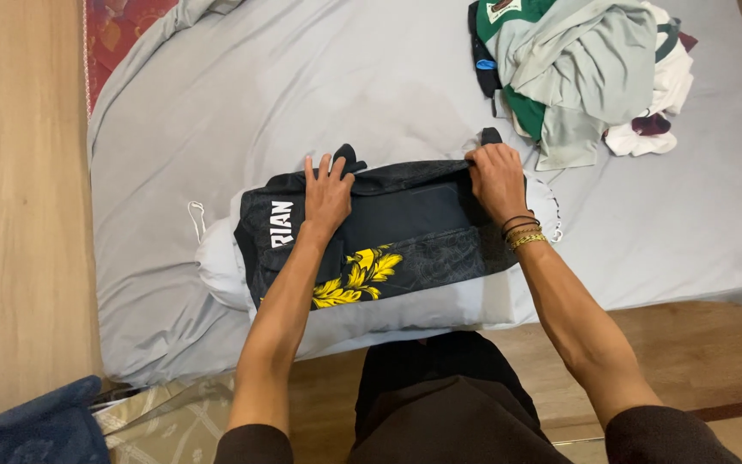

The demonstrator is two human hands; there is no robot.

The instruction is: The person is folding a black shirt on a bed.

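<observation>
A black shirt [422, 232] with a yellow leaf print and white lettering lies folded across a white garment [216, 266] near the front edge of a bed. My left hand [328, 193] presses flat on the shirt's upper left part, fingers spread. My right hand [495, 176], with dark and gold bracelets at the wrist, pinches the shirt's far right edge.
A grey sheet [259, 94] covers the bed. A heap of pale green, dark green and white clothes [586, 69] sits at the far right. Wooden floor runs along the left and front. A blue cloth [36, 430] lies at the bottom left.
</observation>
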